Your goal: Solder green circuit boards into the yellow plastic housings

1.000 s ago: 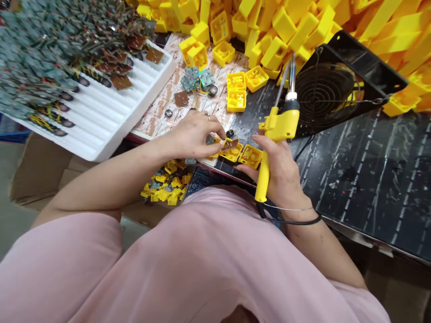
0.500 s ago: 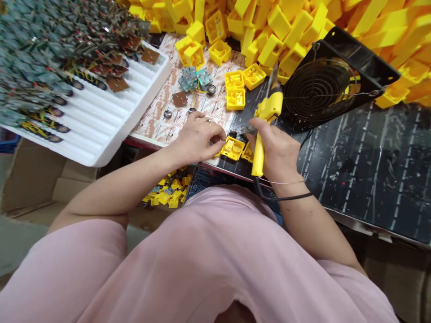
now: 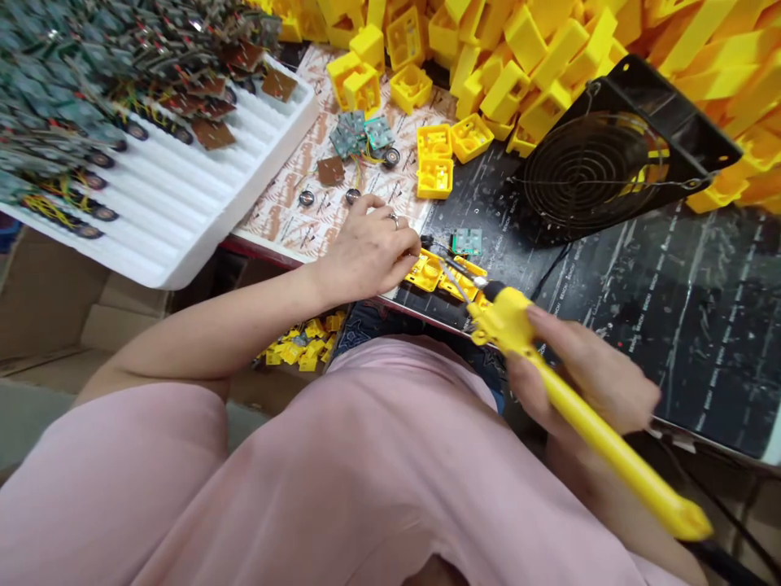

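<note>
My right hand (image 3: pixel 595 370) grips a yellow soldering iron (image 3: pixel 598 435), its handle slanting down to the right. The iron's metal tip points left over the small open yellow cases (image 3: pixel 459 279) in a row at the table's front edge. Beside the leftmost yellow case (image 3: pixel 425 270), my left hand (image 3: pixel 372 251) has its fingers closed and bent down; what they pinch, if anything, is hidden. Just behind the row lies a small green circuit board (image 3: pixel 468 242).
A white foam tray (image 3: pixel 201 220) heaped with wired circuit boards stands at the left. Yellow housings (image 3: pixel 543 49) pile up along the back. A black fan (image 3: pixel 610 155) stands at the right. Loose boards (image 3: pixel 351 134) and small round speakers (image 3: pixel 306 198) lie behind my left hand.
My right hand has moved right and towards me, swinging the soldering iron from upright to pointing left at the cases. The green board behind the row now shows. My left hand stays near the cases.
</note>
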Demonstrator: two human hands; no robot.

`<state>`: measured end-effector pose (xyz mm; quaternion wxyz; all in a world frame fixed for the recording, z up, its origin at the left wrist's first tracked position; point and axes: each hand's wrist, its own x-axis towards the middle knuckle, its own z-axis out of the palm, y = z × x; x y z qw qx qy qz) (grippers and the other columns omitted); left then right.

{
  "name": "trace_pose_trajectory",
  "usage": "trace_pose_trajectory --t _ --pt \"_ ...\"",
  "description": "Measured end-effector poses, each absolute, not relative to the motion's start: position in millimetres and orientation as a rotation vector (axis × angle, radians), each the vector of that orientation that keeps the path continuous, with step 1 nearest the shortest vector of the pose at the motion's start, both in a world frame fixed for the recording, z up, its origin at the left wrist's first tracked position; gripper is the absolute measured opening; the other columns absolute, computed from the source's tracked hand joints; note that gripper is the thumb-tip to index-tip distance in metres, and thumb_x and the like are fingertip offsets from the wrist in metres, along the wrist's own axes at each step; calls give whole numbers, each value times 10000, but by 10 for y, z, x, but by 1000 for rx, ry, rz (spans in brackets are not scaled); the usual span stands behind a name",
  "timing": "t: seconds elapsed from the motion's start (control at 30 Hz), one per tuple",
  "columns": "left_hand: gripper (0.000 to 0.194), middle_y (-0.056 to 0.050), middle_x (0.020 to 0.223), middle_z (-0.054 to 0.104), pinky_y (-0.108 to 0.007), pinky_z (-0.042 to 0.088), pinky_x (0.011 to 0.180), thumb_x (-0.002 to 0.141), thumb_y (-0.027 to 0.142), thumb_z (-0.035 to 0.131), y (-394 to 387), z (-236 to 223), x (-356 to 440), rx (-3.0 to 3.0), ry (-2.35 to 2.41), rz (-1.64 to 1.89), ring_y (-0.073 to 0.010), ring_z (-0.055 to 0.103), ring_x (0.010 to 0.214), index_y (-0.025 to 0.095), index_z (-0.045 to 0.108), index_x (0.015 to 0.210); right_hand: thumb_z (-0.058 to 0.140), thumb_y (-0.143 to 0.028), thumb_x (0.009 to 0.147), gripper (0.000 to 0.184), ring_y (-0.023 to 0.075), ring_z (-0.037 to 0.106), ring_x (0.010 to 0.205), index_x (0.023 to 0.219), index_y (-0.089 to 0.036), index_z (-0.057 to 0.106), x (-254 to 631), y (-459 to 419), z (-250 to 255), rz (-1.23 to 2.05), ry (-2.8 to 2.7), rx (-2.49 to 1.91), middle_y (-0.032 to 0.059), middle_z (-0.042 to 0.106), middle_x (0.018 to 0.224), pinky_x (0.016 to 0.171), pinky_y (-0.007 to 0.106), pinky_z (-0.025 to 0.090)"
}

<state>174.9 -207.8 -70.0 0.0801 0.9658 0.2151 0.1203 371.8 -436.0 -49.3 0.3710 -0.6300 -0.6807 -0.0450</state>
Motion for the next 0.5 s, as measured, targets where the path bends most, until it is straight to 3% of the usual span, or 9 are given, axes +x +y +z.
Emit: trace_pose_trajectory --t 0.1,0.23,0.33,0.5 --pt "306 -45 756 699 -526 460 1015 931 255 470 -2071 -679 1763 2930 616 348 -246 615 846 224 743 796 823 -215 858 647 200 764 681 1461 -223 587 3623 -4223 -551 -172 -1776 -1485 37 814 928 558 299 615" --pt "296 -40 748 692 -518 472 996 924 261 472 -2059 -659 1766 2967 584 329 -239 612 825 220 728 781 851 -137 813 390 195 761 645 1154 -220 682 3603 -4154 -588 -165 -1746 -1441 12 789 804 506 285 593" --pt "280 -43 747 704 -516 484 977 915 261 485 -2062 -661 1771 2965 586 337 -246 622 824 217 727 782 876 -114 783 301 173 746 614 980 -202 666 3614 -4115 -560 -169 -1786 -1374 4 760 739 500 255 582" --pt "296 -62 711 687 -526 491 951 907 265 486 -2078 -672 1793 2987 610 337 -262 633 824 205 740 766 839 -99 822 246 154 745 644 941 -189 644 3609 -4085 -468 -104 -1901 -1386 33 766 780 610 243 627"
